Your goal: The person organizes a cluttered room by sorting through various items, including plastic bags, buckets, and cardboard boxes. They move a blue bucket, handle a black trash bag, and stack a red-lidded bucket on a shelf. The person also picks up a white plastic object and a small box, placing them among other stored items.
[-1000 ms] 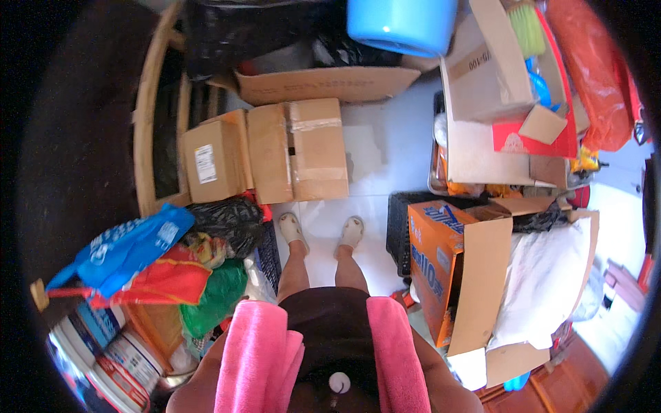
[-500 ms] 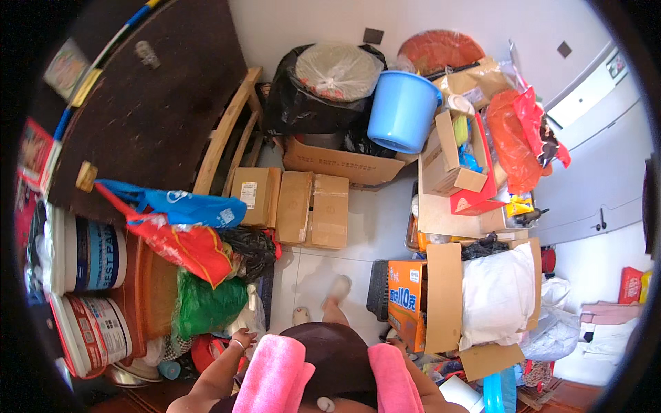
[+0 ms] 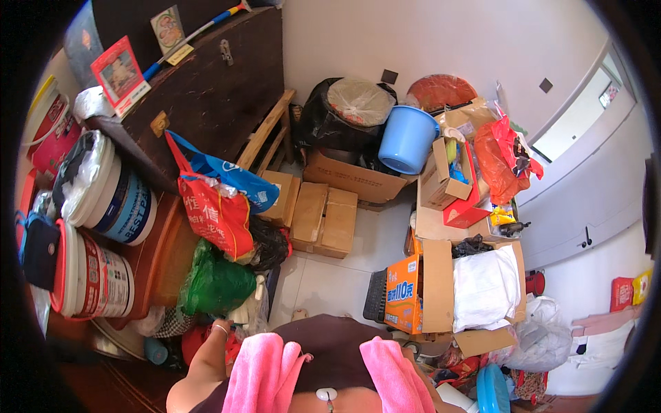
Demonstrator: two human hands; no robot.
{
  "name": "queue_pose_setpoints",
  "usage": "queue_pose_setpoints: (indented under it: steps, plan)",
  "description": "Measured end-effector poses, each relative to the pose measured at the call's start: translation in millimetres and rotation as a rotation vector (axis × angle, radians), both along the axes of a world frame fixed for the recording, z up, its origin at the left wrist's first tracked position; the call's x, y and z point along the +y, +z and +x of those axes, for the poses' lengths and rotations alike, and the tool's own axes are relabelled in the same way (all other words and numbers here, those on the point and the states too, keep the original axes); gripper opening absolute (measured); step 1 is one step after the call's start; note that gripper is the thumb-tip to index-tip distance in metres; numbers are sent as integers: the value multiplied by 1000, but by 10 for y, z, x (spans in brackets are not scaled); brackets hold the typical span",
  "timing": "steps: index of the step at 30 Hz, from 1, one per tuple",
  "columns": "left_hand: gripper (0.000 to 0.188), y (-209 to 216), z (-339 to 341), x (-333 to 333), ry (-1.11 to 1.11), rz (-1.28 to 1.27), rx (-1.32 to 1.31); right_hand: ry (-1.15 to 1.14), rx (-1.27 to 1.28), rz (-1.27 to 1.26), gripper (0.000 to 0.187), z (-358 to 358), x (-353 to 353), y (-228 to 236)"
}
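Observation:
My left hand (image 3: 224, 323), with a thin bracelet at the wrist, reaches down beside the green plastic bag (image 3: 219, 281). Below that hand lies a red bag (image 3: 200, 344) at the lower left. Its fingers are too small and partly hidden to show whether they grip anything. My right hand is out of sight behind the pink towel (image 3: 396, 375) that hangs from my shoulder. Just above the green bag hang a red shopping bag (image 3: 217, 217) and a blue one (image 3: 258, 187), next to a black plastic bag (image 3: 268, 244).
Paint buckets (image 3: 124, 199) stand on a brown wooden surface (image 3: 165, 255) at left. Cardboard boxes (image 3: 339, 224) sit on the tiled floor (image 3: 323, 275). A light blue bucket (image 3: 407, 141) stands farther back. At right are an orange carton (image 3: 403, 294) and an open box with a white sack (image 3: 487, 286).
My view has tilted and shifted left, so more of the dark chest and buckets shows. My left hand has moved slightly toward the green bag. My right hand has gone out of sight.

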State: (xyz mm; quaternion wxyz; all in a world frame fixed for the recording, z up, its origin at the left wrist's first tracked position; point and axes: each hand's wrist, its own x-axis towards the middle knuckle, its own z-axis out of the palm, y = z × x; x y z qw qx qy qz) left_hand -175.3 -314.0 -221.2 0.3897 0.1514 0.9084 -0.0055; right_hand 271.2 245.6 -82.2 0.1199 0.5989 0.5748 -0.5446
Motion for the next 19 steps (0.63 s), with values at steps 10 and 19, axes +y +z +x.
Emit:
queue_pose_setpoints:
  steps: [10, 19]
  plan:
    - [40, 1763, 834, 2059, 788, 279, -456, 307, 282, 367, 54, -1117, 800, 1445]
    - [59, 1234, 1178, 1563, 911, 400, -375, 537, 308, 377, 50, -1562, 1071, 1009]
